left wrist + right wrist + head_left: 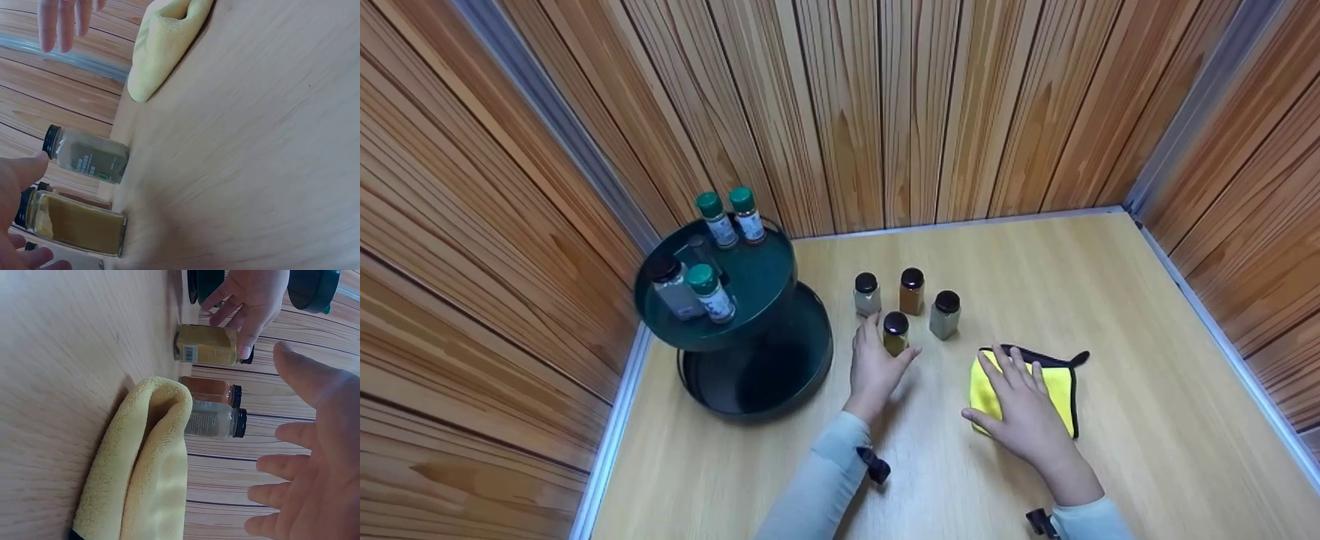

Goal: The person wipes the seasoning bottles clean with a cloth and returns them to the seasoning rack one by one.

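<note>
My left hand (876, 373) is at a black-capped glass jar of yellow-brown powder (895, 342). Its thumb and fingers are spread to either side of the jar, which stands upright on the table; no firm grip shows. Close by stand a jar of pale powder (867, 298), a jar of orange-brown powder (911, 297) and a jar of grey-green powder (944, 321), whose label (93, 163) partly reads "powder". Over a folded yellow cloth (1061, 390) with black edging hovers my right hand (1026, 416), fingers spread, holding nothing.
To the left stands a dark green two-tier round rack (757, 277). Its top tier bears several bottles, among them green-capped bottles (720, 304) and a larger dark-capped jar (679, 292). Wood-panelled walls (855, 112) border the table (1140, 360) at the back and sides.
</note>
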A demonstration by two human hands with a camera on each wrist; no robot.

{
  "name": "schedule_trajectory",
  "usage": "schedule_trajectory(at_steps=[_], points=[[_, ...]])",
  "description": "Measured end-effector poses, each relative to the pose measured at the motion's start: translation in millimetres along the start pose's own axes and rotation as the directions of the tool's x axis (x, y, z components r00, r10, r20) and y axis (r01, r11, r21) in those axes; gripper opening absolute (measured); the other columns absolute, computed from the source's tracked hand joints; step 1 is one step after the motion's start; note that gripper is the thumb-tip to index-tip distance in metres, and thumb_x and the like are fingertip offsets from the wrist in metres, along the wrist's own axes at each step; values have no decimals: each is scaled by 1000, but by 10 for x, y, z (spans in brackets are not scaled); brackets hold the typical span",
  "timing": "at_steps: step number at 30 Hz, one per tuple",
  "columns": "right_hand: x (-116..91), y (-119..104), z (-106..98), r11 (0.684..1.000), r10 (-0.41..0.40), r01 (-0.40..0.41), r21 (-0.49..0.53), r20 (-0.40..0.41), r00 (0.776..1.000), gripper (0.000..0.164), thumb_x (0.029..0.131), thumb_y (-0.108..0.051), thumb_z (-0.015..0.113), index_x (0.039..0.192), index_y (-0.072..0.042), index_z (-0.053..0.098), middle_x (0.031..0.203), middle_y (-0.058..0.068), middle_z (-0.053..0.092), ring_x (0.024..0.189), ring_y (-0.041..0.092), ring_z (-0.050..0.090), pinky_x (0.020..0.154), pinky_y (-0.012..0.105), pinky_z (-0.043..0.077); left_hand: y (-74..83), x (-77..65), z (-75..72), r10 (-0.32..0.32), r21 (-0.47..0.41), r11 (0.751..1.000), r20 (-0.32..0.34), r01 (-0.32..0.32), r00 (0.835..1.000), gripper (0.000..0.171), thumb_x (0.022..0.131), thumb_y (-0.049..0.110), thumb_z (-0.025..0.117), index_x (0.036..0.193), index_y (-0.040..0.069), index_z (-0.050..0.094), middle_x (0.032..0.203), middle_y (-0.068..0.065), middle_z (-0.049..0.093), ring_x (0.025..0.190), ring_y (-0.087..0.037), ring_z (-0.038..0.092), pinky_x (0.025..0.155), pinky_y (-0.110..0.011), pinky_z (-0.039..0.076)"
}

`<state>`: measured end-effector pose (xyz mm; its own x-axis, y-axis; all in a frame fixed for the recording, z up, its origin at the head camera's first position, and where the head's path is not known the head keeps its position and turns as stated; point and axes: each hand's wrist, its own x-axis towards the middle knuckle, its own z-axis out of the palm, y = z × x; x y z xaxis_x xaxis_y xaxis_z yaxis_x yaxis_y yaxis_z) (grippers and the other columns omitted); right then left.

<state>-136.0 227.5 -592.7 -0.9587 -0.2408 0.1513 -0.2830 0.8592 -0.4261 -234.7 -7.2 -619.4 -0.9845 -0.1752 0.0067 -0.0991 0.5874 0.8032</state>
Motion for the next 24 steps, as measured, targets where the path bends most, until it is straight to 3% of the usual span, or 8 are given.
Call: schedule_trajectory(at_steps=[4,15,24], points=[[3,8,37,1000,30,-30,-1,26,999,97,86,-53,78,160,-11,33,169,21,15,155,48,8,124,60,-6,-36,44,28,-33,-35,999,10,33,999,83,80,36,88,146,12,44,146,-10,50,139,-26,48,116,-43,40],[-3,41,75,998,57,-57,-1,44,997,97,84,-50,80,159,-8,34,167,25,18,153,51,11,122,67,2,-130,115,110,-40,-63,997,32,42,999,67,82,36,87,135,13,52,134,-8,60,130,-24,57,112,-43,45],[-28,85,135,995,91,-94,33,82,993,96,84,-48,81,158,-6,36,165,26,23,152,52,13,119,71,5,-134,145,126,-36,-75,996,35,39,999,68,82,38,86,135,10,53,133,-8,60,130,-25,57,112,-44,45]])
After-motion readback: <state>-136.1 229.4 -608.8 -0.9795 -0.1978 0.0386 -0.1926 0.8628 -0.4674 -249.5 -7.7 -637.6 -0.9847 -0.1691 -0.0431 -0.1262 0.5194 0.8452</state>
